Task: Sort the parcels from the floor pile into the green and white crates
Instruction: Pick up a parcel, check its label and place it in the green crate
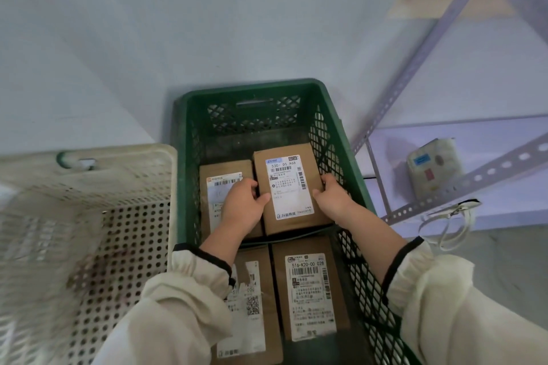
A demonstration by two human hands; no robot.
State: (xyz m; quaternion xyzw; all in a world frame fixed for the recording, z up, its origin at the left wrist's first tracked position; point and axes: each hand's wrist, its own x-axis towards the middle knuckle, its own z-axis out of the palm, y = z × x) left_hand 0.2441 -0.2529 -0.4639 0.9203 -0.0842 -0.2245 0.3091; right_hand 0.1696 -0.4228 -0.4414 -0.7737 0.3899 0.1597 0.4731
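A green crate (255, 89) stands in the middle with several brown cardboard parcels inside. Both my hands grip one labelled parcel (289, 184) at the crate's far right: my left hand (241, 206) on its left edge, my right hand (332, 194) on its right edge. Another parcel (221, 184) lies to its left, partly under my left hand. Two more parcels, one (310, 293) on the right and one (252, 305) partly hidden by my left sleeve, lie in the near half. A white perforated crate (89, 175) stands to the left, blurred.
A metal shelf frame (430, 47) rises at the right, close to the green crate. A pale packet (434, 169) lies on the low shelf. A white strap (450, 222) hangs off the shelf's front edge. A pale wall is behind the crates.
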